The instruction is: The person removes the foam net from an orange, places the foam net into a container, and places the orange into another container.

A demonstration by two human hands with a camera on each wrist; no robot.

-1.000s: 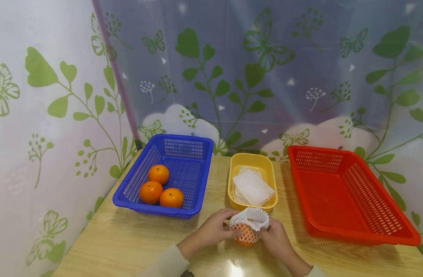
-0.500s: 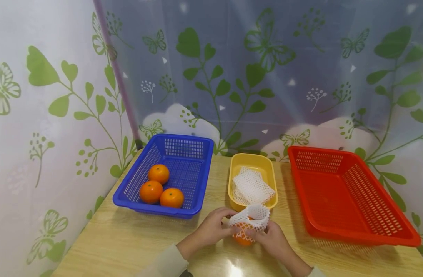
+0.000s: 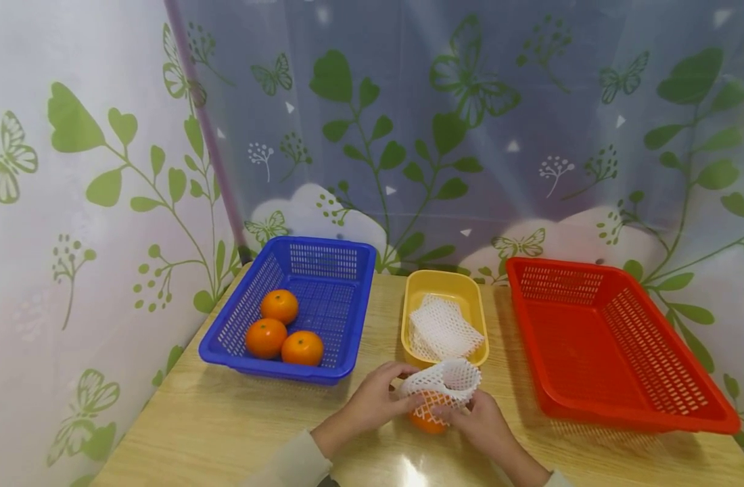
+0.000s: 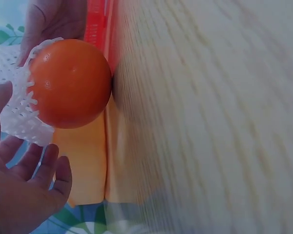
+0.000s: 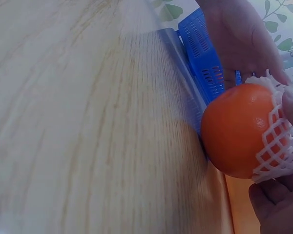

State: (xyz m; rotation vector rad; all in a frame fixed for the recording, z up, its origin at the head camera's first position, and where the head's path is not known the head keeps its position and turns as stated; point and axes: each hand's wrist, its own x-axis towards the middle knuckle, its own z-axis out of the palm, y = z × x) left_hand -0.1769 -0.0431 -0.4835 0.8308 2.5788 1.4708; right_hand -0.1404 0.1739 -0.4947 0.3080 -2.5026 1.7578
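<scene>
An orange point(image 3: 429, 423) rests on the table in front of me, its upper part inside a white foam net sleeve point(image 3: 446, 376). The sleeve's loose end stands up above the fruit, while the orange's lower part point(image 4: 80, 90) is bare in the left wrist view. My left hand point(image 3: 378, 400) holds the netted orange from the left, thumb in front and fingers behind. From the right, my right hand point(image 3: 483, 421) grips it with the thumb across the front of the net; its fingertips are partly hidden behind. The right wrist view has the net point(image 5: 276, 146) reaching about halfway down the fruit.
A blue basket point(image 3: 360, 297) with three oranges point(image 3: 279, 307) stands at the left. Just behind my hands is a yellow tray point(image 3: 483, 308) holding white foam nets point(image 3: 445, 328). A red basket point(image 3: 591, 338) stands at the right of the wooden table point(image 3: 207, 419).
My right thumb has moved left onto the front of the netted orange. The sleeve's open end has risen and tilted right. My left hand has stayed nearly in place.
</scene>
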